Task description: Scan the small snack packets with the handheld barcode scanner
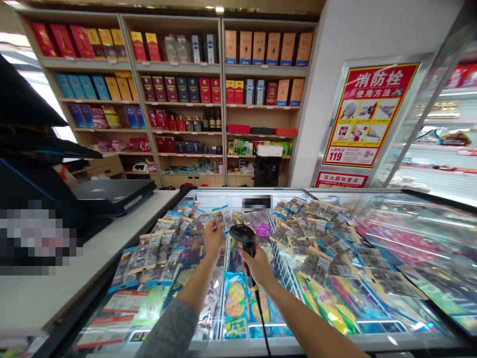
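My right hand [257, 264] is wrapped round the handle of a black barcode scanner [242, 232], its cable [262, 313] trailing down towards me. To its left, my raised left hand [213, 238] pinches a small clear snack packet [224, 217] with a blue edge, just beyond the scanner's head. Both hands are above the glass top of a chest freezer [238, 345]. Similar packets lie on that glass in two spreads, a left pile [154, 248] and a right pile [316, 228]. Under the glass, ice cream packs [236, 301] sit between white wire dividers [286, 268].
On the left a white counter [89, 248] carries a flat grey-black device [115, 191] and a dark screen-like machine [30, 134]. Wooden shelves [175, 67] with boxed bottles line the back. A red fire-hydrant sign [367, 114] hangs on the right wall, beside a lit display case [443, 134].
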Demonstrator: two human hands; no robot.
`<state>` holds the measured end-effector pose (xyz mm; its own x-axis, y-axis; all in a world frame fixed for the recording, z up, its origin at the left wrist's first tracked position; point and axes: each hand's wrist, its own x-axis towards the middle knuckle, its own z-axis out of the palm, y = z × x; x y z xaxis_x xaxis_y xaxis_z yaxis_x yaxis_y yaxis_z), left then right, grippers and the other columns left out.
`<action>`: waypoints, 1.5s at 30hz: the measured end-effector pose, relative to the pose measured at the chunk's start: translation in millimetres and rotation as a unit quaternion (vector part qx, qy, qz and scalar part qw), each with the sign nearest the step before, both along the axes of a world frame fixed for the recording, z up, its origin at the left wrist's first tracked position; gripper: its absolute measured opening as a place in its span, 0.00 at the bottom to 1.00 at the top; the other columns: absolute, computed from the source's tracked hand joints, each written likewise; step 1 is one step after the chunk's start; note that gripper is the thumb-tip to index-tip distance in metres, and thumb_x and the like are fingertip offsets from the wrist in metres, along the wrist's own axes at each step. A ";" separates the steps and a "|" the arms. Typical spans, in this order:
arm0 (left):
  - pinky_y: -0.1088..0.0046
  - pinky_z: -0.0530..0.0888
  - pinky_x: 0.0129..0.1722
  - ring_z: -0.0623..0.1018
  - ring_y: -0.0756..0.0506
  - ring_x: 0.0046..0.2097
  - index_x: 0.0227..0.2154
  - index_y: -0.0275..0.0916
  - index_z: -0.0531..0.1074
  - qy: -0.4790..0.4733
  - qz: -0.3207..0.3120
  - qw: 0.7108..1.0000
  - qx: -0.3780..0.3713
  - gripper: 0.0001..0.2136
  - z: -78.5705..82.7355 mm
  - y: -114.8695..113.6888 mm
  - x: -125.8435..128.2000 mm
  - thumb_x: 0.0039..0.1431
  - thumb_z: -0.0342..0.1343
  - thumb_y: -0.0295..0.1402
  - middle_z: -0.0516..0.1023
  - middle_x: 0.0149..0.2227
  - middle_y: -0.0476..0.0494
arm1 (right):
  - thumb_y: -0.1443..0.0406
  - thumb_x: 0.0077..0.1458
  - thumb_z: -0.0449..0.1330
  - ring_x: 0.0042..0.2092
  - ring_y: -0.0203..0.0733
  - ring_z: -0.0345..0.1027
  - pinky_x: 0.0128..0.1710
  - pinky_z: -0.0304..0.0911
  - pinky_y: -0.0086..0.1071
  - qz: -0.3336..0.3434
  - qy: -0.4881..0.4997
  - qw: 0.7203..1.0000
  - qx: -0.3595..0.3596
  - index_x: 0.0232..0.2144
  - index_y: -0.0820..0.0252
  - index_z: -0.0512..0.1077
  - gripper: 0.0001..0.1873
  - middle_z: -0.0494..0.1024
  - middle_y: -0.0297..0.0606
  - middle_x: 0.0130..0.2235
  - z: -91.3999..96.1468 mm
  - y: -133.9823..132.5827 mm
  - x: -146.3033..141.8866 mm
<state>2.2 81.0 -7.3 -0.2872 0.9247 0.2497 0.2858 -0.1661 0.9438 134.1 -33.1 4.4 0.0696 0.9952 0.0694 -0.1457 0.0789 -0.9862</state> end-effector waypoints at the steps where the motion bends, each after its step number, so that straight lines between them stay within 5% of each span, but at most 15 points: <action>1: 0.69 0.75 0.46 0.80 0.43 0.45 0.49 0.38 0.73 -0.013 0.012 1.000 0.016 0.17 4.1 -2.2 -11.8 0.57 0.53 0.36 0.80 0.46 0.42 | 0.55 0.45 0.63 0.12 0.32 0.54 0.12 0.49 0.26 0.018 0.009 1.000 -0.001 0.30 0.56 0.64 0.15 0.63 0.22 0.13 1.4 2.6 -10.0; 9: 0.66 0.73 0.46 0.79 0.41 0.44 0.48 0.37 0.74 0.131 0.141 0.981 0.028 0.18 46.5 -51.0 -140.6 0.56 0.54 0.36 0.81 0.43 0.41 | 0.56 0.41 0.62 0.13 0.31 0.54 0.11 0.50 0.25 0.107 0.095 0.990 -0.018 0.30 0.56 0.63 0.16 0.64 0.21 0.14 23.0 10.8 -112.4; 13: 0.64 0.72 0.46 0.79 0.40 0.42 0.48 0.37 0.74 0.241 0.180 0.954 0.012 0.17 50.8 -79.4 -176.9 0.56 0.53 0.32 0.81 0.41 0.39 | 0.57 0.41 0.62 0.13 0.32 0.55 0.11 0.51 0.26 0.129 0.102 0.985 -0.050 0.29 0.56 0.64 0.14 0.64 0.22 0.14 22.1 6.8 -155.9; 20: 0.62 0.70 0.50 0.75 0.38 0.49 0.50 0.37 0.72 0.399 0.189 0.897 0.009 0.16 36.5 -92.3 -187.4 0.60 0.51 0.32 0.77 0.45 0.36 | 0.60 0.45 0.63 0.13 0.33 0.55 0.11 0.51 0.25 0.124 0.106 0.979 -0.119 0.25 0.56 0.63 0.11 0.64 0.23 0.13 5.7 4.6 -190.0; 24: 0.59 0.70 0.48 0.74 0.36 0.49 0.52 0.37 0.71 0.454 0.205 0.867 -0.003 0.17 34.3 -95.8 -182.9 0.63 0.47 0.34 0.75 0.49 0.33 | 0.61 0.45 0.63 0.13 0.32 0.56 0.12 0.51 0.25 0.130 0.118 0.974 -0.146 0.24 0.55 0.61 0.12 0.64 0.24 0.13 6.5 5.9 -188.9; 28: 0.58 0.70 0.49 0.73 0.35 0.51 0.51 0.37 0.71 0.445 0.218 0.867 0.049 0.17 40.0 -97.7 -174.7 0.62 0.48 0.35 0.74 0.50 0.33 | 0.63 0.46 0.61 0.13 0.32 0.55 0.12 0.51 0.26 0.121 0.132 0.972 -0.149 0.25 0.55 0.61 0.10 0.64 0.23 0.13 17.8 4.9 -171.6; 31: 0.56 0.69 0.52 0.72 0.35 0.52 0.49 0.38 0.72 0.413 0.206 0.878 0.125 0.16 47.6 -91.0 -156.2 0.62 0.47 0.36 0.73 0.49 0.34 | 0.63 0.45 0.61 0.13 0.32 0.55 0.12 0.51 0.26 0.110 0.159 0.973 -0.124 0.27 0.55 0.62 0.09 0.64 0.23 0.14 28.5 5.5 -141.6; 35: 0.58 0.68 0.55 0.72 0.38 0.53 0.46 0.42 0.72 0.364 0.112 0.904 0.194 0.14 56.5 -72.5 -100.2 0.60 0.49 0.34 0.73 0.48 0.38 | 0.59 0.41 0.63 0.14 0.31 0.56 0.12 0.52 0.26 0.057 0.190 0.977 -0.073 0.30 0.56 0.64 0.14 0.65 0.22 0.15 40.6 6.7 -77.3; 45: 0.61 0.68 0.56 0.74 0.41 0.53 0.45 0.39 0.74 0.308 -0.192 0.922 0.135 0.14 44.3 -35.9 122.3 0.56 0.52 0.27 0.77 0.48 0.39 | 0.57 0.35 0.67 0.14 0.31 0.56 0.13 0.52 0.25 -0.243 0.242 0.939 -0.002 0.28 0.56 0.62 0.20 0.66 0.23 0.16 42.8 0.1 125.3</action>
